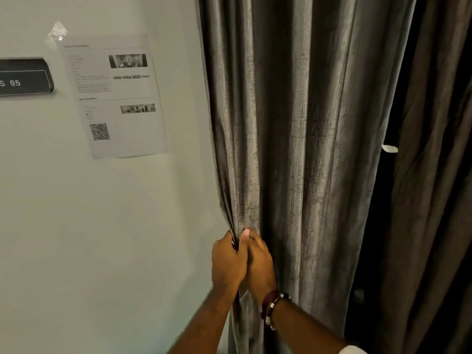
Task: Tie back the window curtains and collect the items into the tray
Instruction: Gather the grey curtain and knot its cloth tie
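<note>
Beside wall, upright curtain (293, 123) (hand-gripped)

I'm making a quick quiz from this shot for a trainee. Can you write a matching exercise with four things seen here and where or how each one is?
Things:
1. grey curtain
2. printed sheet
3. dark sign
4. bracelet

Places or states:
A. on the right wrist
B. at the left edge of the view, on the wall
C. gripped at its left edge by both hands
D. on the wall between the sign and the curtain, with a QR code

Pairs: 1-C, 2-D, 3-B, 4-A
</note>
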